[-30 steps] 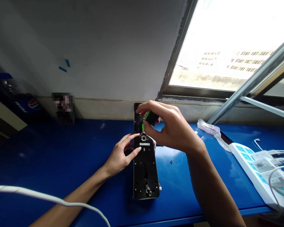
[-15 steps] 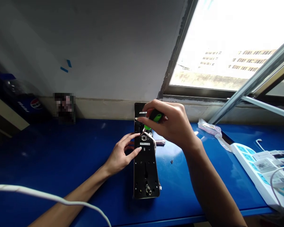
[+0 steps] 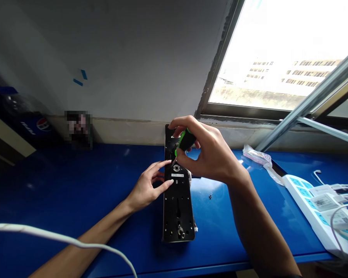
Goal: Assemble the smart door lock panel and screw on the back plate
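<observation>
A long black panel [image 3: 178, 210], with small holes, white labels and a metal post near its close end, lies on the blue table. My left hand [image 3: 146, 189] grips its left side, thumb and index fingertip on the top face, the other fingers partly hidden at the edge. In my right hand [image 3: 204, 152] is a green-and-black screwdriver [image 3: 186, 139], held tilted above the panel. Its shaft slopes down towards the panel near my left index fingertip; the tip's exact contact cannot be made out. A round fitting with a square hole [image 3: 176, 168] sits just below.
Several tiny screws [image 3: 210, 197] lie right of the panel. A white power strip [image 3: 313, 216] with plugs and cables stands at the right, near a plastic packet [image 3: 258, 155]. A white cable [image 3: 60, 241] crosses the lower left. A bottle [image 3: 31, 119] stands at the far left.
My right hand has shifted slightly left and turned, so the screwdriver handle stands more upright. My left hand stays on the panel. The silvery object beyond the panel is now mostly covered.
</observation>
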A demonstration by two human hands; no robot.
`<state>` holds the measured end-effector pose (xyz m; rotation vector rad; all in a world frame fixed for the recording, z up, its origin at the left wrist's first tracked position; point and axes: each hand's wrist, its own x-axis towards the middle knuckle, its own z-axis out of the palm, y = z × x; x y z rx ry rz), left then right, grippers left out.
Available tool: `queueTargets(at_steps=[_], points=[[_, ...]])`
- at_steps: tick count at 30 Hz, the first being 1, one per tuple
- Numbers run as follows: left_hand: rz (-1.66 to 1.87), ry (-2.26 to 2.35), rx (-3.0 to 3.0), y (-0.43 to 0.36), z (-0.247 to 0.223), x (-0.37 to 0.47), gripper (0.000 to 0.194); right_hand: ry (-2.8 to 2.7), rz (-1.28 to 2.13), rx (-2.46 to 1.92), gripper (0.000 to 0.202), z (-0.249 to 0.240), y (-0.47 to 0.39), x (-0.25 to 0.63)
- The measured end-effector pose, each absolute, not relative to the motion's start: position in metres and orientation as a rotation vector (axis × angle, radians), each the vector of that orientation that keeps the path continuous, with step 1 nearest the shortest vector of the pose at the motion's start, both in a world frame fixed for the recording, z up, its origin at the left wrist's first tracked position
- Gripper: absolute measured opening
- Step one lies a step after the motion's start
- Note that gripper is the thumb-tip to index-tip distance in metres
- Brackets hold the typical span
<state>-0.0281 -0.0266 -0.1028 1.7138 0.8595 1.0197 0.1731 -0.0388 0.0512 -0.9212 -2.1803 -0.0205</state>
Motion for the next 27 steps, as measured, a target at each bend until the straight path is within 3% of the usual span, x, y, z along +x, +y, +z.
queueTargets(at_steps=[2, 4, 8, 13, 17, 22, 27], points=[[1.001, 0.852, 1.707, -0.026, -0.102, -0.03, 0.061, -2.166, -0.051, -0.911, 0.028, 0.052, -0.04, 0.174], [0.982, 0.847, 1.703, -0.025, -0.102, -0.033, 0.067, -2.17, -0.051, -0.877, 0.023, 0.054, -0.041, 0.174], [0.915, 0.842, 1.67, -0.026, -0.099, -0.038, 0.077, -2.228, 0.011, -0.815, 0.045, 0.057, -0.046, 0.175], [0.864, 0.829, 1.629, -0.029, -0.095, -0.038, 0.083, -2.234, -0.021, -0.803, 0.016, 0.059, -0.052, 0.177], [0.94, 0.87, 1.609, -0.031, -0.095, -0.032, 0.071, -2.251, 0.015, -0.8, 0.041, 0.059, -0.052, 0.178], [0.972, 0.874, 1.593, -0.03, -0.098, -0.03, 0.067, -2.236, -0.036, -0.818, 0.02, 0.059, -0.05, 0.179], [0.952, 0.859, 1.635, -0.029, -0.097, -0.035, 0.07, -2.257, -0.002, -0.797, 0.04, 0.059, -0.052, 0.18]])
